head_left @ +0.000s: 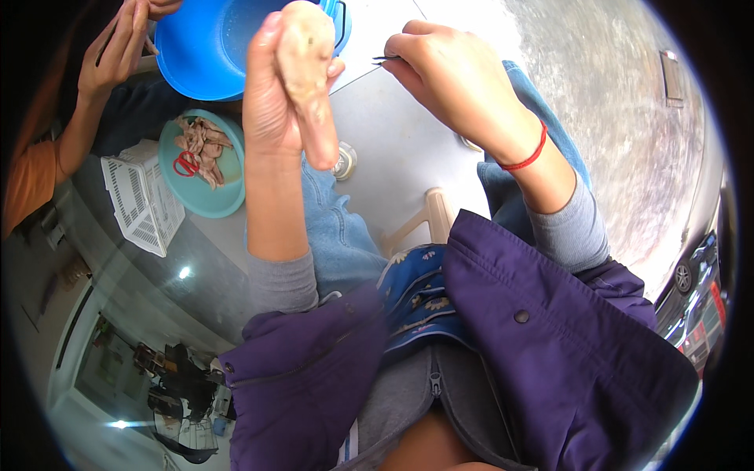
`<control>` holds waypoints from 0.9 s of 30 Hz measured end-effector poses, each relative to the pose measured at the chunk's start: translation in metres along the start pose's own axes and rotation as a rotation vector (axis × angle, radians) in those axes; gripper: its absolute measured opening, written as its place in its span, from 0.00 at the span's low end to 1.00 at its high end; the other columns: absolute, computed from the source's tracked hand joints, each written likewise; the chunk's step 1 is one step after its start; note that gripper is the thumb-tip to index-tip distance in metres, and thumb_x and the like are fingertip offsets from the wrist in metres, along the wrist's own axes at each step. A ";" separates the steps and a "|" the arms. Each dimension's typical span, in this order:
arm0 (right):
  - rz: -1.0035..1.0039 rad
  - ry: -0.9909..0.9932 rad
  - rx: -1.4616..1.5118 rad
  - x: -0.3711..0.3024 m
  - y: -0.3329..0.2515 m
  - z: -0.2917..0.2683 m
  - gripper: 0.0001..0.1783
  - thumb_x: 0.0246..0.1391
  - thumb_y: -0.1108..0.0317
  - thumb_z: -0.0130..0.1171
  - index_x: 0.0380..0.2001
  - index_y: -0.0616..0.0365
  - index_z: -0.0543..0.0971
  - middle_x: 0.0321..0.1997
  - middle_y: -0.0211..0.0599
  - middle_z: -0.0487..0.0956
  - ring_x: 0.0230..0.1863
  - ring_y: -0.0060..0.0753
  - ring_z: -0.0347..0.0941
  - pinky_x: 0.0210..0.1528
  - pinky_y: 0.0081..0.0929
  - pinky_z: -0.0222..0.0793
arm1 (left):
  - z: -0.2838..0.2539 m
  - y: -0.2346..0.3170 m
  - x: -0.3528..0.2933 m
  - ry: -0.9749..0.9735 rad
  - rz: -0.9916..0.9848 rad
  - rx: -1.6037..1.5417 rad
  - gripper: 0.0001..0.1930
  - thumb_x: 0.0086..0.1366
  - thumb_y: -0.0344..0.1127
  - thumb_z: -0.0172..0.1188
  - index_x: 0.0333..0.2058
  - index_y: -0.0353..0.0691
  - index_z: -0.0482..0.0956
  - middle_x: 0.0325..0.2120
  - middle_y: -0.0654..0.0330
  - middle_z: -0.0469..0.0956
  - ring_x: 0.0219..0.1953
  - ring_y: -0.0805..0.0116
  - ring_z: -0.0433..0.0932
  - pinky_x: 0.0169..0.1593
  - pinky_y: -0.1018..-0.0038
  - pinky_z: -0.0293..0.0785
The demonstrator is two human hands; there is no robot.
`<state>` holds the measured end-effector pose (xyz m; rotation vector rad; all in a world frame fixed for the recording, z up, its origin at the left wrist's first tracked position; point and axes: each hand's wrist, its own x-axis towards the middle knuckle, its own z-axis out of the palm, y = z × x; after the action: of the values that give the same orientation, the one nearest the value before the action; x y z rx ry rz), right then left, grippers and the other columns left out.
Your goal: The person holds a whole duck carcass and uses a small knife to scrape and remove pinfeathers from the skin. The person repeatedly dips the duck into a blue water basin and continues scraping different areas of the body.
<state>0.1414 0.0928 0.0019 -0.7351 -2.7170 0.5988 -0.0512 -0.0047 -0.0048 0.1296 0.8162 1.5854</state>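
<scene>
In the head view, which I follow from my remote post, the left hand (269,118) at eleven o'clock is curled around a pale, skin-covered piece of meat (306,67), its narrow end pointing to six o'clock. The right hand (448,71), at one o'clock, pinches dark tweezers (383,59); their tips are apart from the meat. I judge that the work is midway: this piece is being handled, and several pale meat pieces (206,141) lie in the teal basin (214,206) at ten o'clock. Whether those are finished or waiting, I cannot tell.

The held piece is smooth, moist-looking, broad above and tapering, with small dark marks. The basin pieces look limp and wrinkled, beside red-handled scissors (185,163). The round blue bucket (184,47) and the slotted white crate (149,208) seem plastic.
</scene>
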 end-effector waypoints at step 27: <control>-0.024 0.101 0.456 0.009 -0.011 -0.032 0.05 0.55 0.73 0.65 0.35 0.60 0.82 0.32 0.44 0.78 0.33 0.50 0.78 0.35 0.39 0.74 | -0.008 -0.012 0.011 0.084 0.009 -0.121 0.18 0.77 0.44 0.47 0.52 0.36 0.74 0.48 0.48 0.78 0.44 0.58 0.71 0.47 0.67 0.72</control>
<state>0.1404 0.0997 0.0367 -0.5928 -2.3612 1.0919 -0.0478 0.0010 -0.0218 -0.0205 0.7832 1.6531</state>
